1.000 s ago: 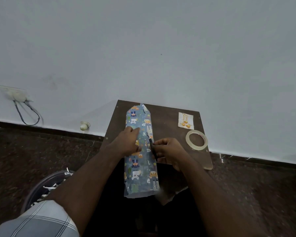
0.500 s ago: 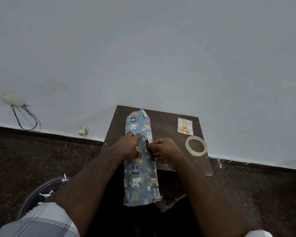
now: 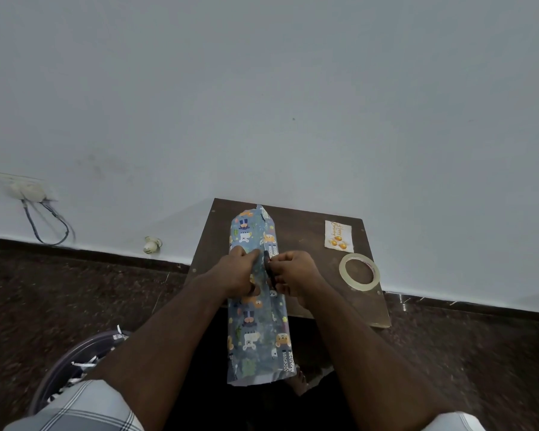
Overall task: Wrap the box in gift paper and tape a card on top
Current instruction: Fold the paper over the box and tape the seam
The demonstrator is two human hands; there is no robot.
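We see the long box in glossy cartoon-print gift paper (image 3: pixel 257 306) lying on the dark wooden worktop (image 3: pixel 305 225), overhanging its near edge. Our left hand (image 3: pixel 238 272) still presses the paper flat with relaxed fingers; our right hand (image 3: pixel 293 273) pinches a small dark tool (image 3: pixel 267 269) at the seam, barely shifted. Far right lie the card (image 3: pixel 338 235) and round clear tape roll (image 3: pixel 359 271).

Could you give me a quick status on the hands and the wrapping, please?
Left hand presses the wrapped box. Right hand grips a dark tool at the seam. Card and tape roll untouched.
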